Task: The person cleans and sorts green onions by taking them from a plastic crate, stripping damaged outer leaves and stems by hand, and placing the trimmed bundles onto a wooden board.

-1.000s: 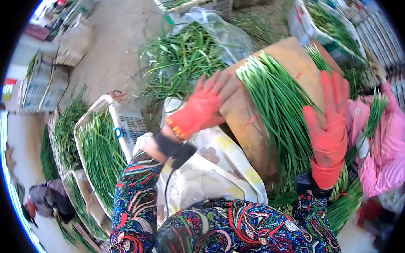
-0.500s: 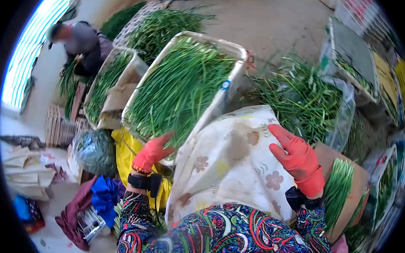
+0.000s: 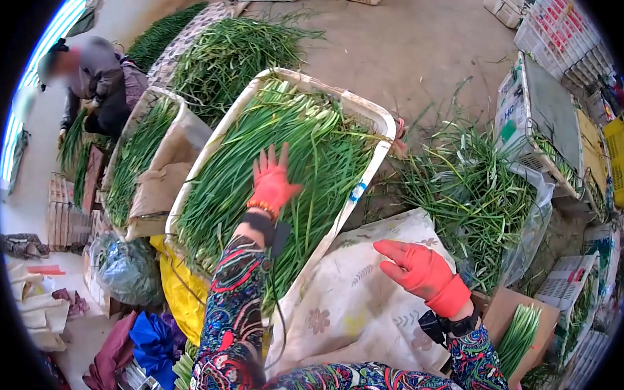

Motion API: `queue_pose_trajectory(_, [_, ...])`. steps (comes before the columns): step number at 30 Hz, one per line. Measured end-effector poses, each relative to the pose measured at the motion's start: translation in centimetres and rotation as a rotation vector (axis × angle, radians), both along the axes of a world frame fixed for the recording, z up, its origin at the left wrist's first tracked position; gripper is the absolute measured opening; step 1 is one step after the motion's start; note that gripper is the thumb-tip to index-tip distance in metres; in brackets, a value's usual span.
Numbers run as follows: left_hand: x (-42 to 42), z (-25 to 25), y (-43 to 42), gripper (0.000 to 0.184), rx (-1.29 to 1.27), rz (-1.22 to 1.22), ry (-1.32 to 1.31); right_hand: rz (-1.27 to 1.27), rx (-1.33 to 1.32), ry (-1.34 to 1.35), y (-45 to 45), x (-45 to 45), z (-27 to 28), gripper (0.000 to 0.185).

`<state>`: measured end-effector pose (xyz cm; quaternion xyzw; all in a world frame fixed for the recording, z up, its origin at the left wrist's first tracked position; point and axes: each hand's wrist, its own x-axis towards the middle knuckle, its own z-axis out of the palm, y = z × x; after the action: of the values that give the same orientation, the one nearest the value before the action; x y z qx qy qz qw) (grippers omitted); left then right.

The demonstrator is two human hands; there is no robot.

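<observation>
Red-gloved left hand [image 3: 272,185] spread, nothing held, over long thin green stalks [image 3: 313,154] inside edges of white plastic crate [image 3: 330,235]. Red-gloved right hand [image 3: 419,276] loose, empty, past crate's right edge. Touch softly (stalks might bend).

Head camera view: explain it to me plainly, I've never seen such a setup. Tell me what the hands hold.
There is no machine here: the camera is worn on the head, looking forward and down. The left hand, in a red glove, is spread over long chive-like greens in a white crate; whether it touches them is hard to tell. The right hand, also gloved, is above a flower-print cloth. Both look empty. At right are a loose leafy heap and a bundle on brown cardboard. At upper left, a co-worker holds a bunch.
</observation>
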<state>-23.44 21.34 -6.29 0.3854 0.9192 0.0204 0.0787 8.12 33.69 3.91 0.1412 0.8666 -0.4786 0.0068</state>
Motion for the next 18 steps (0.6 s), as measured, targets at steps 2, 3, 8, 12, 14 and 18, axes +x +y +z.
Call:
queue_pose_trajectory(2, [-1.9, -2.1, 2.3, 0.119, -0.079, 0.038, 0.083, -0.024, 0.039, 0.017, 1.0, -0.3, -1.3, 0.035])
queue_pose_trajectory(3, [-2.7, -2.4, 3.0, 0.122, -0.108, 0.047, 0.114, -0.022, 0.071, 0.009, 1.4, -0.4, -2.0, 0.035])
queue_pose_trajectory(8, [-6.0, -3.0, 5.2, 0.117, -0.230, 0.082, 0.068, -0.002, 0.004, -0.102, 2.7, -2.1, -3.6, 0.034])
queue_pose_trajectory(12, [-7.0, -2.7, 5.0, 0.100, -0.229, 0.114, 0.005, -0.036, -0.421, -0.202, 3.4, -7.0, -2.0, 0.040])
queue_pose_trajectory(14, [-6.7, -1.7, 5.3, 0.091, -0.217, 0.135, -0.052, -0.158, -0.812, -0.035, 3.2, -9.1, -6.1, 0.043])
queue_pose_trajectory(18, [-4.4, 1.1, 3.2, 0.087, 0.006, 0.130, -0.078, -0.539, -1.560, -0.077, 3.3, -14.5, -10.7, 0.046])
